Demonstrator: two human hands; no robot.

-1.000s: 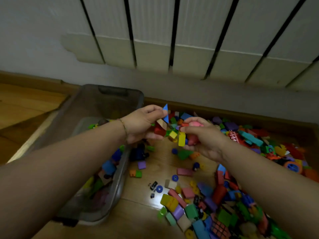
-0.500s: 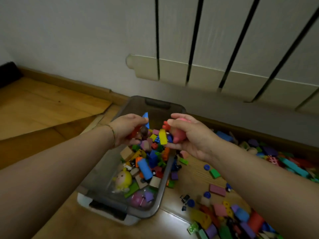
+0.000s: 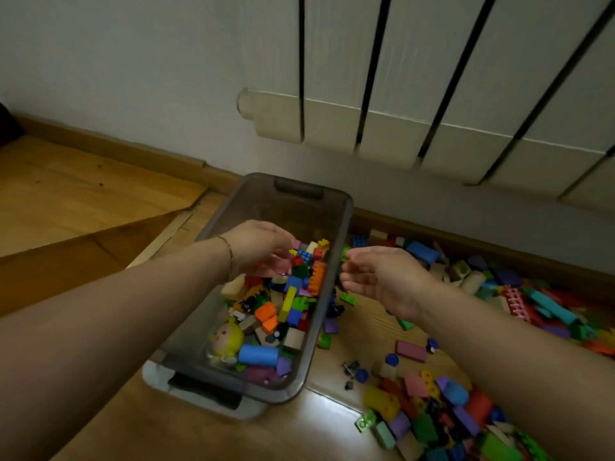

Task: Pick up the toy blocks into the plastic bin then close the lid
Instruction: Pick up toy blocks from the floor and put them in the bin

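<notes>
Left hand [image 3: 263, 247] above grey plastic bin [image 3: 259, 201] of toy blocks [image 3: 288, 302], fingers slack and empty, right hand [image 3: 382, 277] beside bin rim, fingers relaxed, scattered blocks [image 3: 432, 404] on wooden floor [image 3: 83, 194]

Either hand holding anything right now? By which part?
Nothing plainly held: left hand hangs open over the grey plastic bin, right hand open beside it.
</notes>
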